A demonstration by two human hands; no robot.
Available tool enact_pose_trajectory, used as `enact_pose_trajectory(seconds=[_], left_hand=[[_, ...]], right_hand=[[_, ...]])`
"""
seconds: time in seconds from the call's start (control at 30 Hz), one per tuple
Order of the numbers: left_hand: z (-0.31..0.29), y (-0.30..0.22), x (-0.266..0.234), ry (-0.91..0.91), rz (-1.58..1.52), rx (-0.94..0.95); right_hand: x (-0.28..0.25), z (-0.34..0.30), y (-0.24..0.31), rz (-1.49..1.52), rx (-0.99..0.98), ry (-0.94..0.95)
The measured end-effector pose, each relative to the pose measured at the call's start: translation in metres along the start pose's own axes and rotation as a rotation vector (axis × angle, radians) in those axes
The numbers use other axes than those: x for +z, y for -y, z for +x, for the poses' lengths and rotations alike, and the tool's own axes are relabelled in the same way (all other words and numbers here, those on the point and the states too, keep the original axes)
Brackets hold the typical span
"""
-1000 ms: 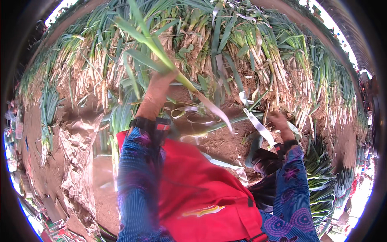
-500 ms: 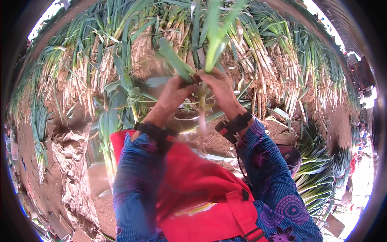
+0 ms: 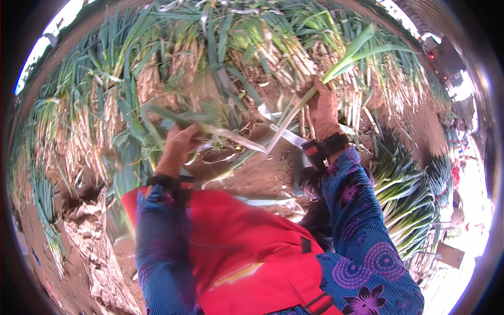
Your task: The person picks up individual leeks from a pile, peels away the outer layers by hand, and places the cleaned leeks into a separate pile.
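My right hand (image 3: 325, 110) is closed around the stem of a slim leek (image 3: 290, 119), raised and slanting. Its green leaves fan out past the fingers to the upper right, and its pale end points down to the left. To the left, my left hand (image 3: 177, 148) is pinched on a peeled outer leaf (image 3: 236, 137), green by the fingers and whitish at its far end. That pale tip comes close to the leek's lower end; whether they still join I cannot tell. Motion smears the left hand and the leaf.
Leeks (image 3: 199, 58) lie in a long bank across the far side, roots toward me. Cleaned leeks (image 3: 401, 202) are piled at the right. A crumpled brown sheet (image 3: 94, 247) and a small leek bundle (image 3: 44, 210) lie at the left. A red apron (image 3: 241, 236) covers my lap.
My hands, together at the middle before, have drawn apart: the left moved left and down with the leaf, the right moved right with the leek, now tilted.
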State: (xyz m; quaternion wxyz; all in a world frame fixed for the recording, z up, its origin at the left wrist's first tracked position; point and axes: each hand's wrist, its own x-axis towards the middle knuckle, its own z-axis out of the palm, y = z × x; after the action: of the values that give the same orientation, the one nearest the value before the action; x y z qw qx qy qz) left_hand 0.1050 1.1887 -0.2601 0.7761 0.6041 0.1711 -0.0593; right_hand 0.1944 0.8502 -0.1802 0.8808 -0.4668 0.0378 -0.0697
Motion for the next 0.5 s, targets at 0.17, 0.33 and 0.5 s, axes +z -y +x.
enact_pose_trajectory(seconds=[0.17,0.33,0.5], left_hand=[[0.003,0.009,-0.039,-0.098,0.071,-0.047],[0.017,0.028,-0.097,-0.159,-0.204,-0.014],[0.028,0.044,-0.157,-0.158,-0.314,0.044]], right_hand=[[-0.084,0.022,0.061,0.055,-0.114,0.039],[-0.155,0.021,0.106,0.257,-0.127,-0.242],[-0.221,0.0,0.14,0.017,-0.103,-0.398]])
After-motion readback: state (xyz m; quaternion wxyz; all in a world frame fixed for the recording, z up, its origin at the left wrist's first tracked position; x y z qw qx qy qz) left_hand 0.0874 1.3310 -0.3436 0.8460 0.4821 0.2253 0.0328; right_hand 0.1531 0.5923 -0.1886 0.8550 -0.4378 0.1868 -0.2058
